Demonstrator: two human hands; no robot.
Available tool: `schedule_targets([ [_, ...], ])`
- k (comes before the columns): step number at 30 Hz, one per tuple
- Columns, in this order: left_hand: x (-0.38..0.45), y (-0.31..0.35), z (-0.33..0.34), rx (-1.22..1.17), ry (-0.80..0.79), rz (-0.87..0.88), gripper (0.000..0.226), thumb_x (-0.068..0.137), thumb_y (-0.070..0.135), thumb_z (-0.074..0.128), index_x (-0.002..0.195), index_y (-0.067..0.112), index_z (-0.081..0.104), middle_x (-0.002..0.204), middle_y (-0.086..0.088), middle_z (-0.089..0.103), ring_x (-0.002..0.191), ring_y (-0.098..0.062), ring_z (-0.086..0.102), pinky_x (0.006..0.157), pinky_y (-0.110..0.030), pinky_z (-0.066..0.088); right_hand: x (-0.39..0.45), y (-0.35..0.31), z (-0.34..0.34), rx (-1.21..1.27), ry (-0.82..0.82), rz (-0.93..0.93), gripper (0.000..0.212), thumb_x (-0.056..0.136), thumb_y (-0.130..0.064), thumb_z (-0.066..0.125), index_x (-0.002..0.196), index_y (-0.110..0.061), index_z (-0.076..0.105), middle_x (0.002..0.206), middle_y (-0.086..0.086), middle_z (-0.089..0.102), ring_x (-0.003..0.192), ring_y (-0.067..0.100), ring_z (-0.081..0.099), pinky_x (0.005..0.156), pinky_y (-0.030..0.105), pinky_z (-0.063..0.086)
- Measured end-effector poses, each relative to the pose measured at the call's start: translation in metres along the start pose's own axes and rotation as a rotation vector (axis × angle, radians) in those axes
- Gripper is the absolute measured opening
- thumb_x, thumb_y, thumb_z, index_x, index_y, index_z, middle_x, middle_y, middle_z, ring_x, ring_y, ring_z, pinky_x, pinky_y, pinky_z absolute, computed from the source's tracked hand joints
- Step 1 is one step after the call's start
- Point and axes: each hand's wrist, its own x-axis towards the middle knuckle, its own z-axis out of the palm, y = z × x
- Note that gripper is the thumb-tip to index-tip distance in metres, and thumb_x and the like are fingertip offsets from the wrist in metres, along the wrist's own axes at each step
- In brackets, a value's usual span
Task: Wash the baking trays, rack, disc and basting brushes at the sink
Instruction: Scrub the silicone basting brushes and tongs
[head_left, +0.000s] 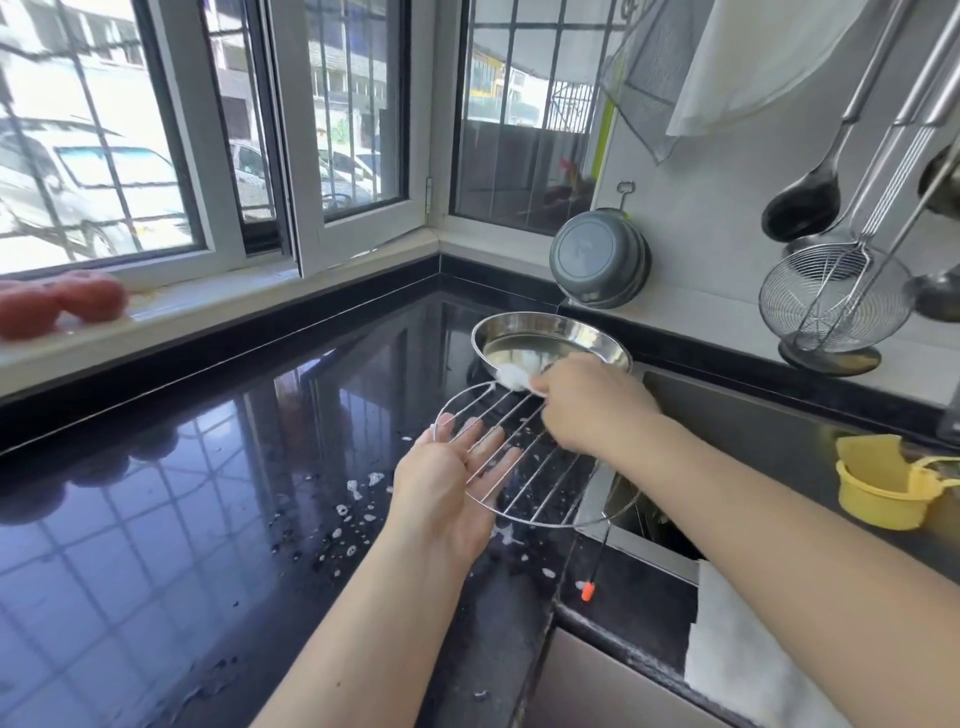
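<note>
- Reflecting the window bars, the black countertop (208, 467) stretches left of the round wire rack (524, 457); flecks of suds lie on it just left of and below the rack
- Supporting the rack from beneath, the left hand (452, 478) lies palm up at its left rim; its fingers (485, 460) are straight and spread, showing through the wires, curled round nothing
- Held roughly level, the rack overhangs the left edge of the sink (779, 431); its wires run from lower left to upper right, so a scrubbing stroke would likely follow that line
- Reaching over the rack's far edge, the right hand (592, 402) is nearer the wires to be scrubbed; its fingers pinch a foamy white scrubbing pad (514, 376) against the rim
- Sitting just beyond the rack, a round steel tray (597, 340) holds a little water; whether the pad touches it I cannot tell
</note>
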Motion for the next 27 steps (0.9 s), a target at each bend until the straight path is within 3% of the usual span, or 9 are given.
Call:
schedule_targets([
  [3,0.001,0.005,-0.002,-0.027,0.034,0.031,0.051,0.106,-0.009,0.022,0.147,0.011,0.045,0.141,-0.017,0.059,0.095,-0.029,0.074,0.101,-0.056,0.054,-0.001,0.025,-0.005,-0.038,-0.006,0.125,0.042,0.091,-0.009,0.047,0.126,-0.021,0.068,0.125,0.011,0.06,0.097,0.033,0.061,0.082,0.039,0.054],
  [6,0.002,0.007,-0.003,-0.021,0.03,0.035,0.049,0.108,-0.005,0.022,0.148,0.012,0.044,0.141,-0.016,0.059,0.073,-0.023,0.078,0.1,-0.057,0.054,-0.008,0.034,0.001,-0.013,-0.063,0.064,0.045,0.094,-0.009,0.044,0.131,-0.024,0.066,0.122,0.011,0.057,0.1,0.034,0.059,0.081,0.038,0.051],
  [9,0.003,0.004,-0.002,-0.037,0.014,0.03,0.049,0.106,-0.01,0.023,0.147,0.008,0.043,0.138,-0.019,0.059,0.102,-0.032,0.073,0.093,-0.055,0.059,-0.002,0.045,0.0,0.119,-0.058,0.038,0.046,0.101,-0.016,0.045,0.135,-0.041,0.063,0.141,0.009,0.057,0.118,0.034,0.059,0.093,0.039,0.051],
  [11,0.001,0.001,-0.001,-0.03,0.007,0.023,0.05,0.105,-0.012,0.023,0.146,0.007,0.043,0.137,-0.02,0.058,0.112,-0.036,0.069,0.089,-0.055,0.061,0.001,0.052,0.001,0.138,-0.04,0.048,0.045,0.102,-0.02,0.046,0.137,-0.043,0.06,0.15,0.008,0.052,0.125,0.035,0.056,0.099,0.04,0.05],
  [15,0.002,0.003,-0.005,-0.014,-0.006,0.025,0.047,0.106,-0.01,0.021,0.145,0.005,0.044,0.139,-0.021,0.057,0.116,-0.038,0.066,0.092,-0.056,0.059,-0.002,0.051,0.002,0.14,-0.115,0.007,0.045,0.103,-0.016,0.044,0.14,-0.036,0.059,0.153,0.012,0.048,0.136,0.034,0.048,0.107,0.041,0.046],
  [19,0.004,0.002,-0.004,-0.011,-0.012,0.02,0.051,0.104,-0.015,0.023,0.148,0.004,0.042,0.138,-0.022,0.056,0.117,-0.04,0.065,0.086,-0.056,0.06,-0.001,0.058,-0.006,0.126,-0.072,0.052,0.047,0.1,-0.017,0.046,0.138,-0.04,0.06,0.154,0.005,0.049,0.13,0.03,0.054,0.1,0.033,0.046],
  [23,0.006,0.001,-0.004,-0.032,-0.025,0.009,0.056,0.101,-0.017,0.021,0.149,0.005,0.041,0.14,-0.023,0.054,0.121,-0.041,0.063,0.083,-0.058,0.06,-0.009,0.044,0.005,0.149,-0.116,-0.06,0.043,0.103,-0.018,0.045,0.138,-0.037,0.061,0.152,0.006,0.05,0.134,0.03,0.05,0.104,0.04,0.047],
  [27,0.004,0.001,-0.004,-0.027,-0.05,-0.018,0.055,0.101,-0.018,0.022,0.146,0.006,0.043,0.139,-0.022,0.053,0.121,-0.041,0.062,0.074,-0.058,0.064,-0.004,0.051,0.004,0.124,-0.04,0.028,0.047,0.1,-0.019,0.045,0.137,-0.044,0.06,0.159,0.004,0.042,0.136,0.033,0.049,0.109,0.042,0.045],
])
